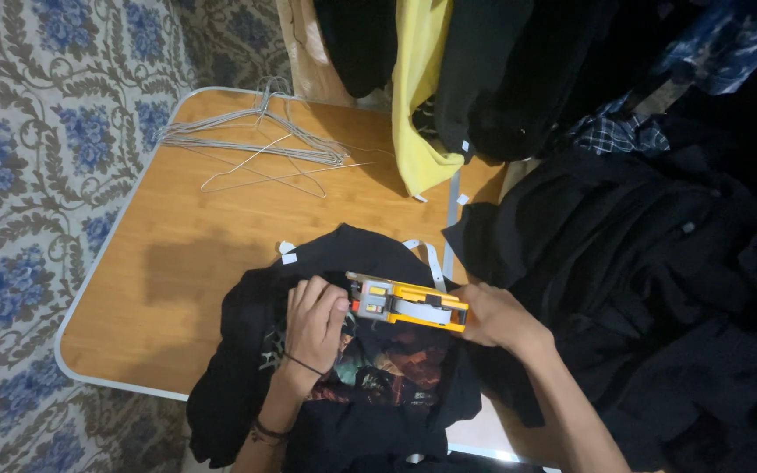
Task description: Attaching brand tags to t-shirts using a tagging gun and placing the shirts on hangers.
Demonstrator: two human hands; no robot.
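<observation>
Fingers [330,302] of the left hand [313,328] are pressed flat on the black printed shirt [370,368]. Right hand [497,317] is wrapped around the yellow tagging gun [409,304], laid left-right, nose toward the left hand. Bare table [186,280] is left open toward the wire hangers [256,140].

Wooden table [194,263]: wire hangers [260,140], dark garments [624,280].

Shirt [343,368] on table [177,289] near edge; hangers [256,140] behind; clothes pile [659,289] right.
</observation>
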